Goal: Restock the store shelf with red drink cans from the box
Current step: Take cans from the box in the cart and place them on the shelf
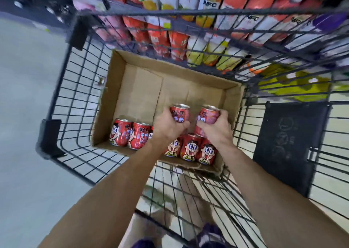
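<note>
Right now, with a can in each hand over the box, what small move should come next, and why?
Probably lift both cans clear of the cardboard box. The left hand grips one red can, the right hand another, and both cans already sit above the row remaining in the box.

Even, bright store light falls from above, leaving only soft shadows inside the cardboard box (pixel 132 96). Wide-angle distortion bends the cart wires (pixel 79 89) at the edges, where cartons (pixel 188 0) and floor (pixel 22 77) smear with motion blur.
</note>
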Motion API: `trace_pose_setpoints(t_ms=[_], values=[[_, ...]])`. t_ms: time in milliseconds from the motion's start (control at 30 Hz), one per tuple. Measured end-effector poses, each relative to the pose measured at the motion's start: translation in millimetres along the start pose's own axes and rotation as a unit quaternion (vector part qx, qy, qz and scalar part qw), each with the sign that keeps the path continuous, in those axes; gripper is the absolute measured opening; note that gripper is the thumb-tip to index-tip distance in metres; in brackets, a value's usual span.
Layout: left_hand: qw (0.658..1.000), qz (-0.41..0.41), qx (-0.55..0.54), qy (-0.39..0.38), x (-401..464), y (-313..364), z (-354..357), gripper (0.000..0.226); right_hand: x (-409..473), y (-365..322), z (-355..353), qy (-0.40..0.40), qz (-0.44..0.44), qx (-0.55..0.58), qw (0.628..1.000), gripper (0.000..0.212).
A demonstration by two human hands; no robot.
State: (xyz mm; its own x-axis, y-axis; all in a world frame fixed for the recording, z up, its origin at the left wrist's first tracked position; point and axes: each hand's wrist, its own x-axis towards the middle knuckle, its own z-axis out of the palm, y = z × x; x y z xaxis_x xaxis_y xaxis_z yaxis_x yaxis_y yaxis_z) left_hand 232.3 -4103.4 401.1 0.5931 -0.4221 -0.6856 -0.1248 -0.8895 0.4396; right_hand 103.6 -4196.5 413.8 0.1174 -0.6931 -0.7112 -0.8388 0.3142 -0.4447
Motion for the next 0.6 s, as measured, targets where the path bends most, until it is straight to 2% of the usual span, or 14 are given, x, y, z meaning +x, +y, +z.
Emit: trace_pose_setpoints(t_ms=[133, 300, 467, 600], values=[[0.997, 0.020, -0.059, 0.047, -34.2, -13.7, -46.6, 0.069, -45.8, -21.0, 4.8, -0.001, -0.030, 0.021, 0.999, 0.069], [0.987, 0.052, -0.102, 0.114, -90.7, -37.0, -118.5, 0.069, -121.5, -54.8, 15.9, -0.035, -0.126, 0.022, 0.991, 0.079], [0.967, 0.093, -0.150, 0.181, -153.9, -55.2, -203.3, 0.063, -196.5, -102.5, 27.0, -0.033, -0.220, 0.013, 0.975, 0.066], [0.950, 0.108, -0.205, 0.211, -202.2, -74.1, -259.8, 0.058, -259.8, -139.8, 31.6, -0.037, -0.294, 0.025, 0.955, 0.068]])
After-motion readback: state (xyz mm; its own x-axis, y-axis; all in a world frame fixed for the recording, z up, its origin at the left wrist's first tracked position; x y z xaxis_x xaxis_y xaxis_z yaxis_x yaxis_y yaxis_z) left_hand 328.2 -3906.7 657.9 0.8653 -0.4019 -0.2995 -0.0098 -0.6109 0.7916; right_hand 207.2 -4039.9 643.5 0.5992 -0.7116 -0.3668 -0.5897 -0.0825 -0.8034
